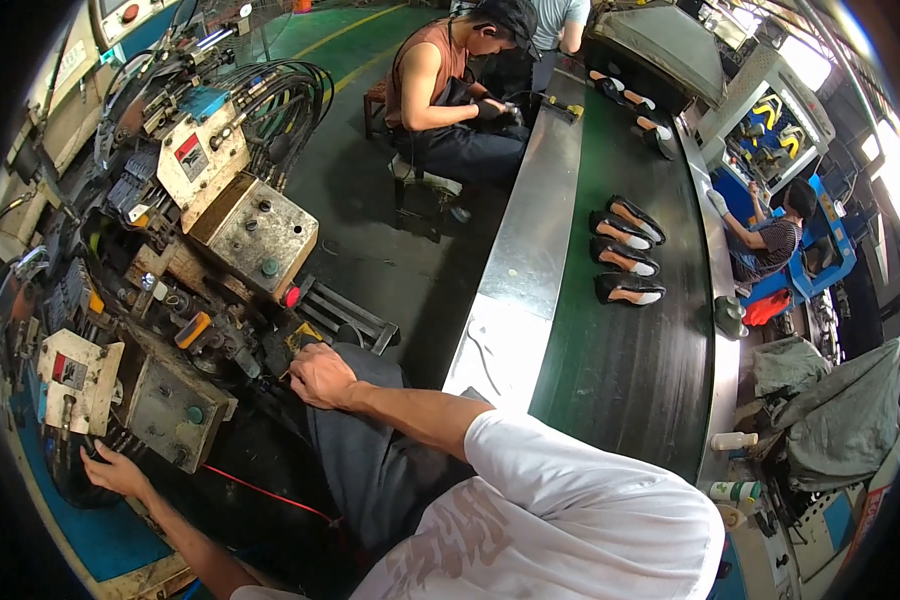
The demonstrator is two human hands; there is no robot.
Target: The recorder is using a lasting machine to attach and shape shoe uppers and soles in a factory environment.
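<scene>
My left hand (118,470) is at the lower left, beside the nearer station of a machine (175,410). Its fingers look partly bent and apart, touching or close to a dark curved, hose-like bundle (68,478). Above my grey-trousered knee, my right hand (322,376) is closed, fingers curled down by a dark machine part (288,348) with a yellow patch. Whatever lies under those fingers is hidden. A grimy control box (257,238) with dark knobs and a red button (290,297) stands just beyond this hand.
To my right runs a dark green conveyor belt (620,370) with a metal edge, carrying several black shoes (630,290). A co-worker (435,90) sits ahead on a stool; another person (770,235) works across the belt. A red cord (270,493) crosses near my legs.
</scene>
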